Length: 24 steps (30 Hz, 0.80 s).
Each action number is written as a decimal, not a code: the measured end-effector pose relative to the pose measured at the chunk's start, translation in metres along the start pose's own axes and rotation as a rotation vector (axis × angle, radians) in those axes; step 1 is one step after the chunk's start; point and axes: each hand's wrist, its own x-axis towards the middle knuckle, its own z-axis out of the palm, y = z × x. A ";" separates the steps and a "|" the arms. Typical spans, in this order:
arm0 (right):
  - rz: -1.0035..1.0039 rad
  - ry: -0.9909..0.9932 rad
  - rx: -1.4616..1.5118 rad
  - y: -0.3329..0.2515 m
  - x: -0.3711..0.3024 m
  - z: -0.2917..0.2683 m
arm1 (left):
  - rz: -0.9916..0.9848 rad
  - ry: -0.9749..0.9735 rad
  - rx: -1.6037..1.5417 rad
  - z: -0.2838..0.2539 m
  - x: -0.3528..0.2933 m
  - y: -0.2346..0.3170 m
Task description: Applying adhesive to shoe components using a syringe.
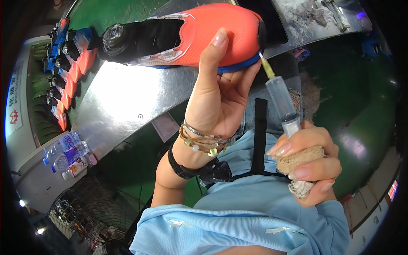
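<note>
- And here the orange-red sneaker [238, 32] is held up over the front edge of the metal worktop [123, 102], laid lengthwise across the view, toe to the right.
- It is gripped by the left hand [223, 91]: the thumb is laid across the forefoot, the other fingers are curled beneath the blue sole [242, 64], the hand closed about the shoe.
- A clear syringe [280, 94] is held by the right hand [316, 148], its fingers wrapped firmly round the plunger end; the thumb's exact place cannot be told.
- In that same grip a tan, rough-surfaced roll [301, 159] is enclosed, with a crumpled whitish wad [301, 189] seen just below it.
- Up at the toe now: the yellow needle hub [267, 68] is aimed at the seam between upper and sole, the tip brought right to it; whether contact is made cannot be told.
- The shoe's opening is filled by a black form [159, 36], topped at the heel end by a clear round piece [114, 36].
- Over on the left, more orange sneakers [73, 70] are lined up in a row.
- Nearer the lower left, plastic bottles [66, 148] are grouped, and a wire-caged fan [97, 208] is seen below them.
</note>
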 end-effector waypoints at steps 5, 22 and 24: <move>-0.141 0.215 0.130 0.008 -0.007 0.006 | 0.015 -0.041 -0.003 -0.001 -0.004 -0.002; -0.125 -0.070 -0.762 0.028 0.031 -0.008 | -0.033 -0.240 0.170 -0.068 -0.035 -0.008; -0.112 -0.050 -0.774 0.025 0.030 -0.009 | -0.026 -0.221 0.149 -0.066 -0.034 -0.010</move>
